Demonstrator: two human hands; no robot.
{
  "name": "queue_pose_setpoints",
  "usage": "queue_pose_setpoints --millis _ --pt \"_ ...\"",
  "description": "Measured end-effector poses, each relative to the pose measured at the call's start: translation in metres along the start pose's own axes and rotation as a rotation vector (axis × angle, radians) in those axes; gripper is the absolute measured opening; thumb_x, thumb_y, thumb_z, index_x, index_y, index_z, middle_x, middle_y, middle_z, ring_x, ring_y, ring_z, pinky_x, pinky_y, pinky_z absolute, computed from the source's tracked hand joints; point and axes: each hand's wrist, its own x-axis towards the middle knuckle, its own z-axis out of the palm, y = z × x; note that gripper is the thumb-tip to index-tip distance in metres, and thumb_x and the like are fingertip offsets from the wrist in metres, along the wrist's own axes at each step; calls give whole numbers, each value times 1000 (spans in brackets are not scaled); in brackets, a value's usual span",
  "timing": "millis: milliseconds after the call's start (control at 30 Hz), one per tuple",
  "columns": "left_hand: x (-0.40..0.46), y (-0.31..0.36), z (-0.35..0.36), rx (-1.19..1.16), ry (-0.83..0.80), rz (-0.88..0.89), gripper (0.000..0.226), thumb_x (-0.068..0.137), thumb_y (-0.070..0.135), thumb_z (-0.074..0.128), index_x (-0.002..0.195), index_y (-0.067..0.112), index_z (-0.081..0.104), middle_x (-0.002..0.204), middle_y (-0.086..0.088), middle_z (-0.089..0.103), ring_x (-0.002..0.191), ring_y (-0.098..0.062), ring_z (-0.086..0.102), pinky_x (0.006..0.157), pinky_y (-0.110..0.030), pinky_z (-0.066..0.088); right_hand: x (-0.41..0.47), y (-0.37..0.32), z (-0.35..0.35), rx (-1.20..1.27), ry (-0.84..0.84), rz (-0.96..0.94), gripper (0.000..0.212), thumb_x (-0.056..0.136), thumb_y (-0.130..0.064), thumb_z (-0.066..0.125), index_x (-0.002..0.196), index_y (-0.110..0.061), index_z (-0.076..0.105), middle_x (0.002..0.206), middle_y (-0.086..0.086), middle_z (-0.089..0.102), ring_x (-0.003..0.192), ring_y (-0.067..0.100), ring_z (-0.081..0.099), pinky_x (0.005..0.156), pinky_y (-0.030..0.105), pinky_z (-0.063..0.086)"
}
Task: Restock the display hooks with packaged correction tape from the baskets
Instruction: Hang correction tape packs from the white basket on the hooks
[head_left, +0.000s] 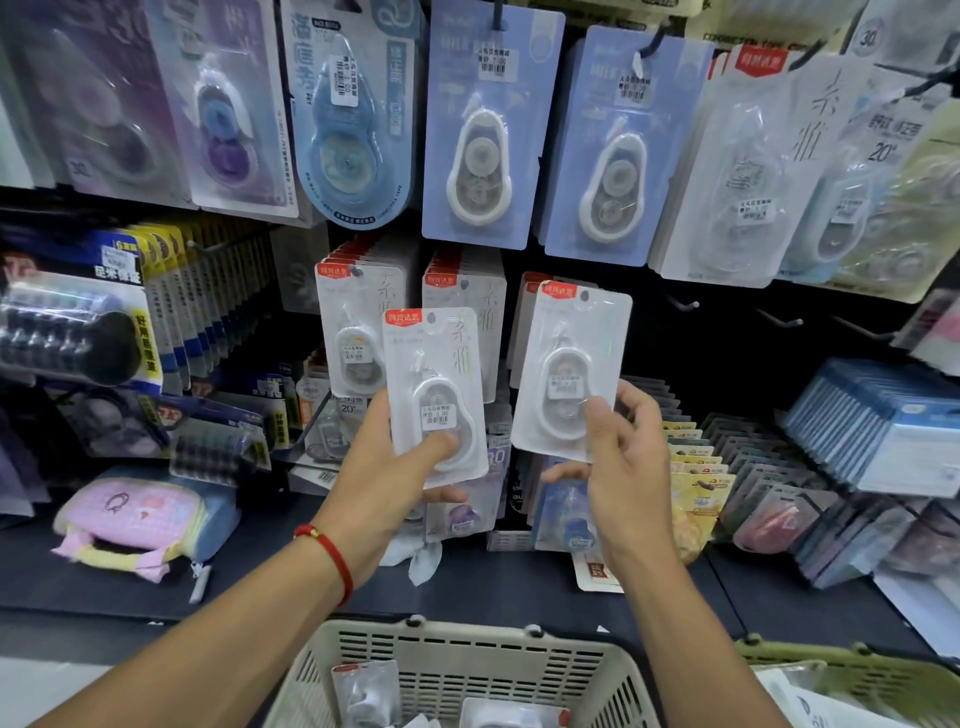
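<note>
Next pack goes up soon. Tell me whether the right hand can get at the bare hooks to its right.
Probably yes: the bare hooks stand open with nothing hanging before them, but the right hand already grips a pack.

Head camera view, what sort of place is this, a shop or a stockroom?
Most likely a stationery shop aisle. Price-stickered correction tape packs hang on display hooks, each hand, left hand and right hand, holds a pack, and a beige basket of stock sits below.

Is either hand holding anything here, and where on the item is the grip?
Both. The left hand holds a correction tape pack by its lower end, thumb on the front. The right hand holds a second pack by its lower right corner.
</note>
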Motion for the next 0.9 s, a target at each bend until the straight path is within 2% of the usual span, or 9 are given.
queue_pose_setpoints --millis 100,200,333,433,533,667,767,833,900 --pt "0 -1 -2 -8 -9 3 50 95 4 71 130 37 61 120 4 75 106 -28 76 68 -43 65 4 -3 -1 8 18 27 41 102 -38 59 137 -19 51 105 -12 79 77 19 77 53 34 63" --pt "0 -1 -3 -18 1 6 51 95 1 69 133 35 60 121 3 73 107 -29 75 68 -42 65 4 -1 -1 47 51 39 31 109 -26 55 137 -15 52 104 -11 80 83 21 79 59 33 64" --pt "1 -1 -2 1 17 29 53 95 -4 64 134 32 60 121 3 72 109 -31 73 68 -42 65 1 3 -3 53 51 41 25 110 -26 55 135 -22 55 107 -10 79 82 27 80 62 29 63" --pt "0 -1 -2 29 1 49 50 95 -5 67 127 32 62 119 2 73 108 -29 74 68 -40 65 2 10 -5 -73 65 128 28 108 -35 55 136 -31 50 118 -13 75 93 24 79 70 25 63" --pt "-3 -1 0 60 -24 66 42 94 0 74 120 31 60 112 6 77 101 -28 76 67 -38 65 2 19 -10 -364 71 225 48 104 -42 59 147 -26 44 134 -6 59 117 16 66 94 41 61" --pt "-8 1 3 170 -127 85 43 93 11 78 126 29 56 108 -3 79 76 -43 68 61 -33 58 -5 18 -2 -172 -169 246 22 102 -35 65 121 -24 71 115 -7 76 106 11 73 77 26 62" --pt "-12 3 9 195 -187 74 48 94 10 77 131 32 54 106 -7 80 82 -49 68 64 -40 62 -11 15 7 -88 -327 164 17 99 -28 72 115 -21 74 109 -2 80 98 13 76 77 23 59" --pt "-15 5 13 171 -179 70 49 95 6 75 131 31 56 110 -5 79 93 -44 72 74 -45 65 -12 14 10 -40 -279 140 16 100 -22 71 116 -21 73 109 2 81 101 20 77 79 26 61" --pt "-16 7 17 113 -178 59 51 95 0 72 136 27 57 117 -3 77 105 -31 74 83 -41 65 -10 11 11 4 -160 136 15 102 -19 67 117 -19 71 107 4 81 100 23 78 73 30 63"
